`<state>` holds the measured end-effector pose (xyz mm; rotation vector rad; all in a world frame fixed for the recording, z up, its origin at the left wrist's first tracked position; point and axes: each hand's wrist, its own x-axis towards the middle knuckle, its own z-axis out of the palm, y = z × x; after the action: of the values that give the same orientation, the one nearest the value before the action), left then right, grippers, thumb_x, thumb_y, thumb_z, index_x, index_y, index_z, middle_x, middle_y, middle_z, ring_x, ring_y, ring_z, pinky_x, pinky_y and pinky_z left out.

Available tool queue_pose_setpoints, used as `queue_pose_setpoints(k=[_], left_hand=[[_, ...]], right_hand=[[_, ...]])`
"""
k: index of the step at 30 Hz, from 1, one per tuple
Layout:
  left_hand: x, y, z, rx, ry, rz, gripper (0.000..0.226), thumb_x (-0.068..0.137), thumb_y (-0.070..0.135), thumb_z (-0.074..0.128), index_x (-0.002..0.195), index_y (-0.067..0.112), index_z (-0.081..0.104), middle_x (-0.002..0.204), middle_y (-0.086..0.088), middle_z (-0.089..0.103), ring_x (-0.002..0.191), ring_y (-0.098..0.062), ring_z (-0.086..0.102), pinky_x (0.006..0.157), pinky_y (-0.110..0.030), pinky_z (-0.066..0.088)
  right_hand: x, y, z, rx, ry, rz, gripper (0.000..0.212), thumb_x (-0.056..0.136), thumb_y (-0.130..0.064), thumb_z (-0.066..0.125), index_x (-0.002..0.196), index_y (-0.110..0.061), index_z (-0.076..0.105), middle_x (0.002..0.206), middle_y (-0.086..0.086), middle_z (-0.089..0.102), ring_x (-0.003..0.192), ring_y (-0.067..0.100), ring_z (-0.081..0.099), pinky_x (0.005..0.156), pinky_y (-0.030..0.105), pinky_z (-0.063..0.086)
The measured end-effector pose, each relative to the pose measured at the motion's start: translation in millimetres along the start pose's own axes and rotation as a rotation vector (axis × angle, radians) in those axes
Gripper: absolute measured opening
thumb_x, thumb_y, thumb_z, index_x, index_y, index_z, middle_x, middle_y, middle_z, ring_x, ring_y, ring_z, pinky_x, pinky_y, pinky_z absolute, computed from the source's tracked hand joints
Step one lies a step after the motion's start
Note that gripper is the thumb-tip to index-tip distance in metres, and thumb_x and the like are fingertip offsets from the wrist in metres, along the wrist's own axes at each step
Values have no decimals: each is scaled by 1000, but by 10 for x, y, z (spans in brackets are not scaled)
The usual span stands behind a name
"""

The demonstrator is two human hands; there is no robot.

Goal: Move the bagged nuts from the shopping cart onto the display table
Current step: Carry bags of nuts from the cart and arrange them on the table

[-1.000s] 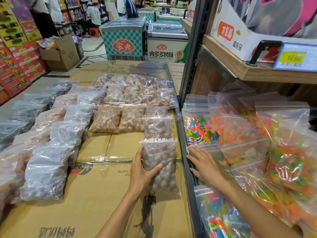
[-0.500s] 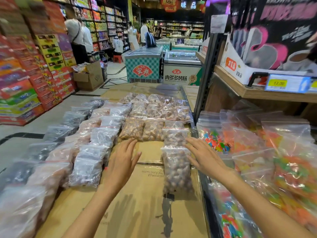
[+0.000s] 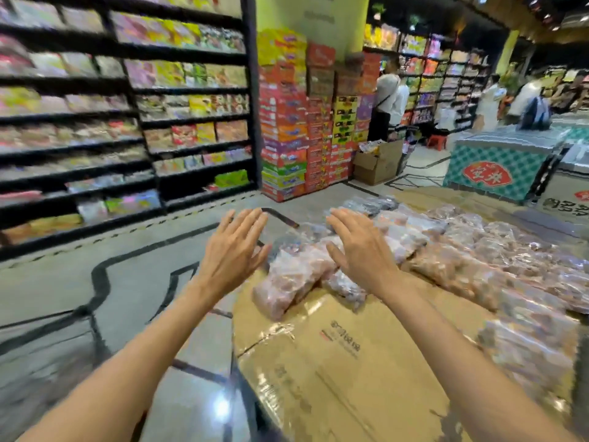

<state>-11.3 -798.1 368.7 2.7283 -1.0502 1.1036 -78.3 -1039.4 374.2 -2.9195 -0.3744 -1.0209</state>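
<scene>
Now both hands are empty. One second ago the left hand (image 3: 234,250) pressed a bag of nuts flat on the display table (image 3: 334,355); half a second ago it had let go, and the view has since swung left toward the aisle. Left hand: fingers straight and spread, in the air over the floor beside the table's edge. Right hand (image 3: 361,250): fingers likewise straight and apart, holding nothing, above the near bags of nuts (image 3: 293,279); contact with them cannot be told through the motion blur.

Judgement: one bag is delivered, and the turn suggests a return to the shopping cart for the next. The cart is not in view, so how many bags are left cannot be told.

Surroundings: bags lie in rows across the cardboard-covered table, reaching its left corner. Stocked shelves (image 3: 127,122) line the far side of the aisle; a stack of coloured boxes (image 3: 302,122) stands at a pillar, an open carton (image 3: 377,162) near it. Several people (image 3: 387,100) stand well away. A chest freezer (image 3: 500,167) sits beyond the table. Nothing visible blocks the floor beside the table.
</scene>
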Motion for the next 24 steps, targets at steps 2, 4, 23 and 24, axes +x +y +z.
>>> queue_pose_setpoints(k=[2, 4, 23, 24], left_hand=[[-339, -356, -230, 81, -40, -85, 54, 88, 36, 42, 122, -2, 59, 122, -17, 62, 112, -32, 59, 99, -45, 42], [-697, -713, -447, 159, -69, -165, 56, 89, 37, 39, 123, -2, 58, 123, -19, 61, 113, -33, 59, 101, -46, 42], [-4037, -4309, -1035, 408, -305, -733, 48, 95, 28, 38, 126, -7, 51, 128, -26, 55, 114, -39, 54, 95, -49, 45], [-4199, -4527, -954, 383, -305, -763, 46, 93, 25, 48, 125, -7, 52, 124, -26, 57, 111, -38, 57, 93, -48, 47]], right_hand=[[224, -401, 128, 70, 19, -64, 47, 83, -25, 57, 121, 3, 60, 125, 20, 62, 119, 36, 57, 103, 47, 40], [435, -830, 236, 126, 49, -137, 47, 85, -27, 56, 121, 3, 60, 125, 20, 62, 119, 35, 57, 104, 45, 40], [1969, -4898, 2303, 444, -120, -472, 46, 89, -23, 62, 126, 2, 56, 131, 21, 57, 121, 37, 53, 98, 47, 43], [2029, -5112, 2490, 442, -154, -466, 46, 90, -24, 60, 127, 1, 55, 131, 20, 57, 121, 37, 53, 98, 46, 43]])
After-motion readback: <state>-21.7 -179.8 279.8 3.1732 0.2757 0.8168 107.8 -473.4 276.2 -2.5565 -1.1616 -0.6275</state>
